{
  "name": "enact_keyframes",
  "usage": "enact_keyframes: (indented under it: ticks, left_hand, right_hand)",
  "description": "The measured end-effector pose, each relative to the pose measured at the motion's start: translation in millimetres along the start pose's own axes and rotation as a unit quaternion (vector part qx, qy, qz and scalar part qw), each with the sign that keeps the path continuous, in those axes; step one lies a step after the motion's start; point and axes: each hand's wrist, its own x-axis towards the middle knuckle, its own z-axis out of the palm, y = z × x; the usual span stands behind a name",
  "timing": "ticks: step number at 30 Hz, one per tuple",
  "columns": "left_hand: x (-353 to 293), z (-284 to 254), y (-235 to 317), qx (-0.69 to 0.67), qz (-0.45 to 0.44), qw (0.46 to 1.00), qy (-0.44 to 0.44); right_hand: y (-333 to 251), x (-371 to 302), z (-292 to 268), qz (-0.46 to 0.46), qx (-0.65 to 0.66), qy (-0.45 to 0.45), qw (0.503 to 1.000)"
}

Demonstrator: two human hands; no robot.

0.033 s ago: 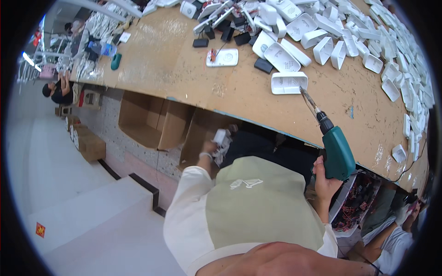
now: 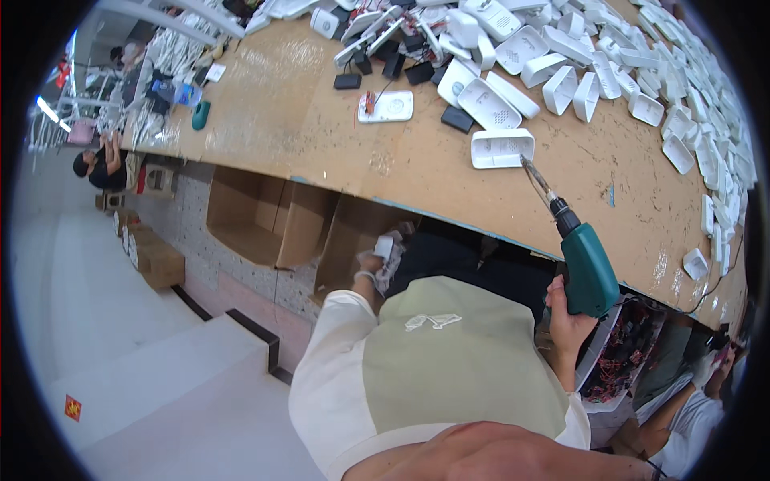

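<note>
My right hand (image 2: 568, 322) grips the handle of a green corded power screwdriver (image 2: 589, 268). Its long bit points up and left over the table, and the tip reaches the lower right corner of an open white plastic housing (image 2: 501, 149). Low at the left, my left hand (image 2: 369, 264) is closed at a small white plastic piece (image 2: 384, 247), beside a cardboard box (image 2: 341, 240) under the table edge. Wrinkled pale material hangs below that piece. My left fingertips are partly hidden.
White housings (image 2: 553, 68) heap across the table's (image 2: 305, 120) back and right. Black blocks (image 2: 457, 118) and a white panel with red wires (image 2: 387, 106) lie left of the single housing. A green object (image 2: 200, 116) is farther left. Other people (image 2: 104, 164) sit at both sides.
The whole view has shifted slightly. Both hands keep nearly the same places, and the screwdriver's tip remains at the housing's corner.
</note>
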Motion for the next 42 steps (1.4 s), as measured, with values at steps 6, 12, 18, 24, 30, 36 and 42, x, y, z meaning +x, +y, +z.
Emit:
enact_keyframes:
  ticks: [6,12,18,24,30,36,42]
  left_hand:
    - [-154,-63,265,-0.250,0.312,0.810,0.428]
    - [-289,-229,430,0.041,0.513,0.734,0.444]
    - [-213,-233,505,0.069,0.453,0.769,0.446]
    - [-202,-240,529,-0.302,0.405,0.851,0.143]
    - [-299,-218,512,0.005,0.644,0.615,0.455]
    - [-354,-189,466,0.226,0.575,0.623,0.481]
    - [-357,-139,479,0.137,0.736,0.600,0.282]
  right_hand:
    - [10,-3,1,-0.034,-0.032,0.084,0.995]
    - [8,14,14,-0.058,0.022,0.051,0.997]
    - [11,10,12,-0.062,0.017,0.051,0.997]
    - [10,9,4,-0.030,0.032,0.064,0.997]
    - [29,11,-7,-0.066,-0.056,0.037,0.996]
    - [24,14,-2,-0.001,0.029,0.035,0.999]
    - [31,18,-4,0.010,0.028,0.017,0.999]
